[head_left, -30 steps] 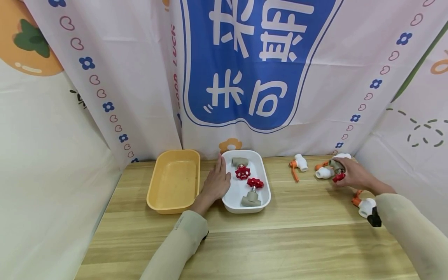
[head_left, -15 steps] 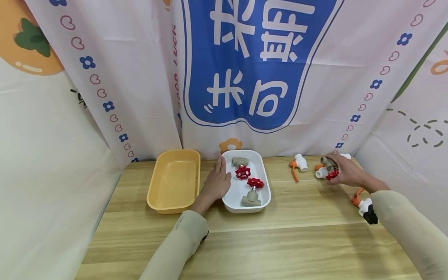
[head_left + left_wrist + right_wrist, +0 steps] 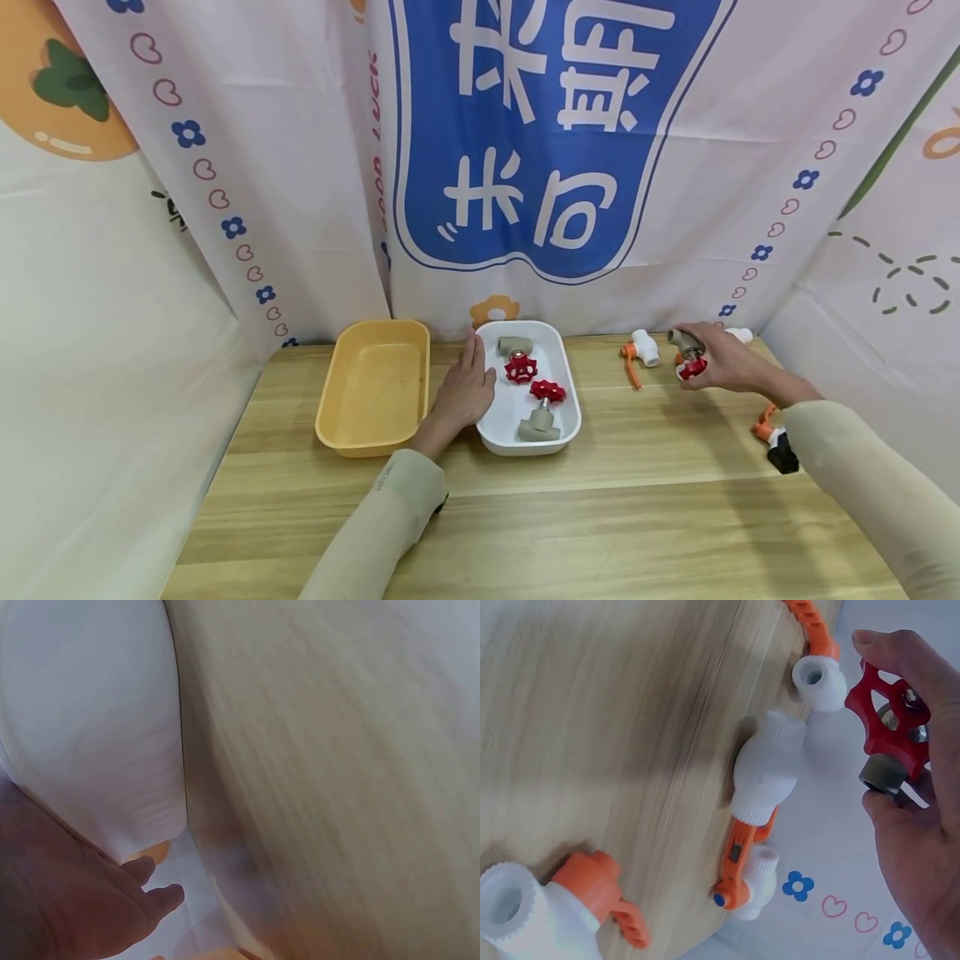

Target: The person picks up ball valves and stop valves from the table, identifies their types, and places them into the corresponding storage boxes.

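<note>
My right hand (image 3: 729, 360) grips a grey pipe valve (image 3: 684, 343) with a red handwheel, above the table at the right. In the right wrist view, thumb and fingers hold it around the red handwheel (image 3: 877, 727) and grey body. My left hand (image 3: 461, 393) lies with straight fingers against the left side of the white tray (image 3: 501, 412). In that tray lie two more grey valves, an upper valve (image 3: 514, 345) and a lower valve (image 3: 538, 427), both with red handwheels. The left wrist view shows the left hand (image 3: 82, 900) beside the tray wall (image 3: 97, 735).
A yellow tray (image 3: 375, 392) stands left of the left hand. White ball valves with orange handles lie on the right: one near the back (image 3: 643, 350), another (image 3: 767, 427) by the right sleeve, others partly behind the right hand. A printed cloth (image 3: 315, 208) hangs behind the table.
My right hand has moved left with the grey valve, away from the white ball valves at the right. The left hand and both trays stay put.
</note>
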A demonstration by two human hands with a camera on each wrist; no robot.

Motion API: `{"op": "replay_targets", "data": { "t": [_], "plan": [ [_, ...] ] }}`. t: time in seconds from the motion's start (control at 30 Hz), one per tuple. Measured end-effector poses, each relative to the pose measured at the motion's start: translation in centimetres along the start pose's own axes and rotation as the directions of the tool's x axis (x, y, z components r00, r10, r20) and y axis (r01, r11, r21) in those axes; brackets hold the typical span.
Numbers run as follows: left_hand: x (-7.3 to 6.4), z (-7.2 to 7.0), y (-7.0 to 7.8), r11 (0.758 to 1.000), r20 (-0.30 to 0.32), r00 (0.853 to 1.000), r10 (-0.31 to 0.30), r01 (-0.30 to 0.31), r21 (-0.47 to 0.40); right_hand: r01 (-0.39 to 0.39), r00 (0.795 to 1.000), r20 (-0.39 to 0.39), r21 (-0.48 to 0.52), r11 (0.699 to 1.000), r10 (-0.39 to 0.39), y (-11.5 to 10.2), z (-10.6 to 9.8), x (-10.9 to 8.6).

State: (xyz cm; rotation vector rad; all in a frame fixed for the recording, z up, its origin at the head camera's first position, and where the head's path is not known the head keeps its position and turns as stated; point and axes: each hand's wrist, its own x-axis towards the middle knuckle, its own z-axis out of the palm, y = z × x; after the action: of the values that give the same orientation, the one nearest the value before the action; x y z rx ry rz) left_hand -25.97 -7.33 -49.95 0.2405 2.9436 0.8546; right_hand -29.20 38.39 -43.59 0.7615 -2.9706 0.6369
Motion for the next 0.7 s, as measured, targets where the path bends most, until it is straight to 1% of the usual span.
{"op": "replay_targets", "data": {
  "t": [0.3, 0.43, 0.7],
  "plan": [
    [-0.1, 0.0, 0.0, 1.000, -0.006, 1.000, 0.008, -0.008, -0.013, 0.062, 0.998, -0.010, -0.001, 0.998, -0.062, -2.5, 0.5, 1.3],
    [0.0, 0.0, 0.0, 1.000, -0.005, 1.000, 0.005, -0.005, -0.013, 0.070, 0.998, 0.001, -0.016, 0.997, -0.070, -3.6, 0.6, 1.7],
    [0.0, 0.2, -0.1, 1.000, -0.011, 1.000, 0.001, -0.001, -0.018, 0.048, 0.999, 0.027, -0.077, 0.996, -0.046, -6.1, 0.9, 2.4]
  ]
}}
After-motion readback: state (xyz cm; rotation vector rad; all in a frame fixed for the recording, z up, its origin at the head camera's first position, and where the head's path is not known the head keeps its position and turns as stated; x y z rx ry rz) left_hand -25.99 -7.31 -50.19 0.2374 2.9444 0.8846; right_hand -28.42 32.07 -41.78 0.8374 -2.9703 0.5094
